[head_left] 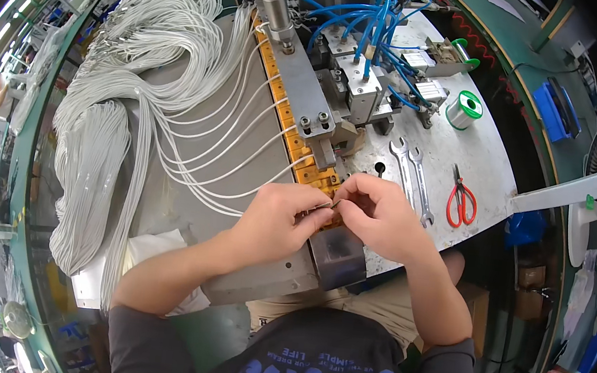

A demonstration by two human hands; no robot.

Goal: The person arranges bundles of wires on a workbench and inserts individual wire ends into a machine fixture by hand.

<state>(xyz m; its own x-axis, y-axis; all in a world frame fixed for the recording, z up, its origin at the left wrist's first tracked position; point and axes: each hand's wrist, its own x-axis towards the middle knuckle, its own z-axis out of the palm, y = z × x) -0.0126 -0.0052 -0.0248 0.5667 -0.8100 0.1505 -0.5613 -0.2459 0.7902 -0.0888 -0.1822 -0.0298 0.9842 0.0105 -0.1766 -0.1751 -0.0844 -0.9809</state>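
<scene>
My left hand and my right hand meet at the near end of a yellow fixture rail. Thumb and forefinger are pinched together on each, and the fingertips almost touch. Something thin and dark shows between them, too small and covered to name. Several white cables fan out from the large bundle at the left, their ends seated along the rail. A metal press arm of the machine stands over the rail, just beyond my fingers.
Coiled white cable covers the bench's left side. Right of the rail lie two wrenches, red-handled scissors and a green-ended wire spool. Blue air hoses rise behind. A white fan arm reaches in at right.
</scene>
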